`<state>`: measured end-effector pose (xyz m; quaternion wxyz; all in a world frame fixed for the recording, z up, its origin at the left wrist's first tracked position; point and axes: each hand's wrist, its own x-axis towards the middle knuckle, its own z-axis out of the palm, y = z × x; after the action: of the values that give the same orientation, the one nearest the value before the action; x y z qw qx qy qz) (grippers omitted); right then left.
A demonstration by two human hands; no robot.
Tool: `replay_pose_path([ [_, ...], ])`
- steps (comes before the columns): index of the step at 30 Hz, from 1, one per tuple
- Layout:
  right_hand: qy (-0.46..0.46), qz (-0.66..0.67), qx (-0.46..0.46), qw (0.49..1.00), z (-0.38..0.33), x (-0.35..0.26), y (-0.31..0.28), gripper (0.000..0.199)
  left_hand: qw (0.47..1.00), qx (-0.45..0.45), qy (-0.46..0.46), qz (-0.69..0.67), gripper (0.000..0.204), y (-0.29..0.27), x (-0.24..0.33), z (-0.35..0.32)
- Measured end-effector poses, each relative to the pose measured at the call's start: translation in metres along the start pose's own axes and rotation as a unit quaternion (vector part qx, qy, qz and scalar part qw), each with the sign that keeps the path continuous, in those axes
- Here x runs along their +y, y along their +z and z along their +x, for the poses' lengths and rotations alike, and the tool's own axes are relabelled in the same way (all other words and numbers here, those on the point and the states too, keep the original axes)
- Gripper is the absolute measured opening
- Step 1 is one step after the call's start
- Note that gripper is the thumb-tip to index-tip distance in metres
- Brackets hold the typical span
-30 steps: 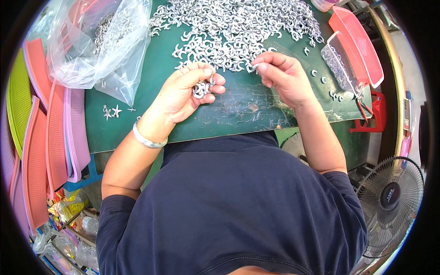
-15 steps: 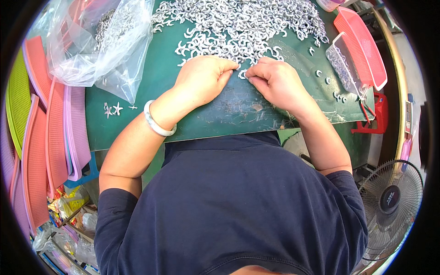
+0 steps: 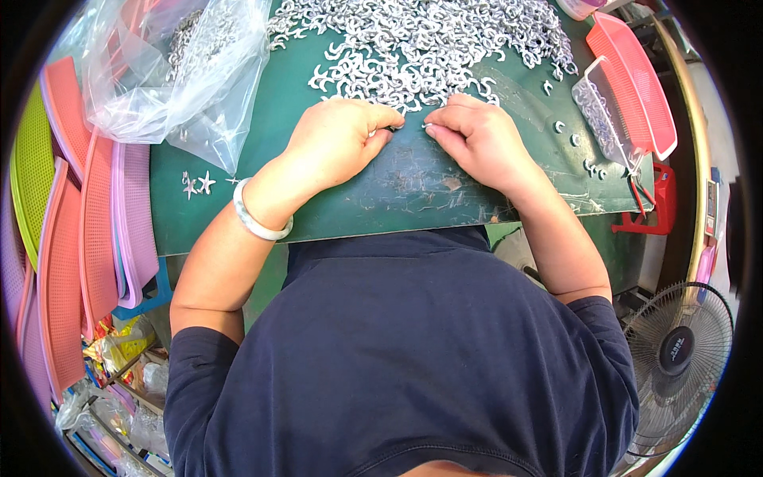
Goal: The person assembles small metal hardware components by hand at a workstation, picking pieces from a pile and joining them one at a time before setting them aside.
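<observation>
A big heap of small silvery crescent-shaped pieces [image 3: 413,56] lies on the green table top [image 3: 381,179], just beyond my hands. My left hand [image 3: 338,139], with a pale bangle [image 3: 256,215] on its wrist, is closed in a pinch at the heap's near edge. Tiny bright bits show at its fingertips, too small to name. To the right, apart from it, my right hand [image 3: 481,139] pinches a small silvery piece [image 3: 427,125] between thumb and forefinger. Most of that piece is hidden by the fingers.
A clear plastic bag [image 3: 179,103] with metal pieces stands at the left, near small star-shaped pieces [image 3: 206,183]. Stacked plastic baskets [image 3: 62,278] line the left side. On the right are a pink basket [image 3: 632,79], a clear basket [image 3: 600,111] and a fan [image 3: 675,350].
My hands have drawn apart, the left one moving left and slightly nearer. The crescent piece that lay between my fingertips no longer shows there. The view has shifted slightly.
</observation>
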<state>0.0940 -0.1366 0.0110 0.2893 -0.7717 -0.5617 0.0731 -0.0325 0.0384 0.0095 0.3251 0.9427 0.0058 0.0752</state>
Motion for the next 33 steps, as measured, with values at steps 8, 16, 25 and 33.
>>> replay_pose_path([
  [8, 0.199, 0.436, -0.034, 0.877, -0.006, 0.001, -0.008, 0.018, 0.993, -0.031, 0.061, 0.093, 0.011, -0.003, -0.002, 0.011],
  [16, 0.233, 0.575, -0.052, 0.783, -0.015, 0.006, -0.016, 0.015, 0.997, -0.023, 0.035, 0.065, 0.008, 0.003, 0.0, 0.009],
  [25, 0.214, 0.494, 0.022, 0.842, -0.017, 0.012, -0.021, 0.012, 0.999, -0.044, 0.016, 0.019, 0.018, 0.0, 0.002, 0.001],
  [33, 0.134, -0.048, 0.01, 0.99, -0.015, -0.009, -0.005, 0.022, 0.997, -0.022, 0.056, 0.042, 0.014, 0.004, -0.006, 0.003],
])
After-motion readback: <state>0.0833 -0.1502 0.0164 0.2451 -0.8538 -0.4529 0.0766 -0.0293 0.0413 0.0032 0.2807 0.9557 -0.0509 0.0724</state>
